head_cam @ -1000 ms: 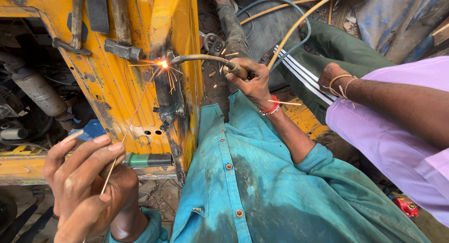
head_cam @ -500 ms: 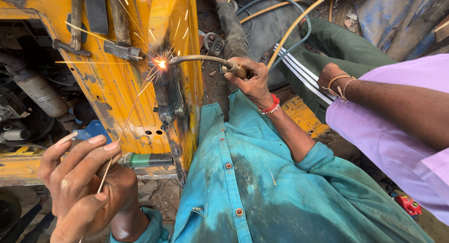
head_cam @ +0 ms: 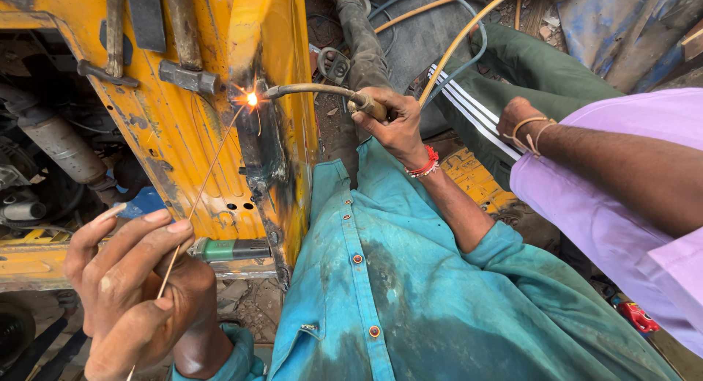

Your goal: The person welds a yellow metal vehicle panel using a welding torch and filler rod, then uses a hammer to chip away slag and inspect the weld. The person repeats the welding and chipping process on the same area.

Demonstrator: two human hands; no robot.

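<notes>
Head view shows the right hand [head_cam: 392,124] wrapped around the grip of a curved torch [head_cam: 315,91], its flame burning at a dark seam [head_cam: 260,157] on the yellow panel [head_cam: 176,132]. The left hand [head_cam: 132,286], below and left of the flame, pinches a thin filler rod [head_cam: 201,187] between thumb and fingertips; the rod slants up with its tip right at the flame. Judging by the blackened strip running down from the flame, much of the seam looks already worked, while the metal above the flame looks clean and untouched. Room is tight: a welded bracket [head_cam: 187,77] sits just left of the flame, the panel's edge just right of it, and hoses [head_cam: 454,47] trail behind the torch. Another person's arm [head_cam: 586,154] in a lilac sleeve lies well right of the flame.
</notes>
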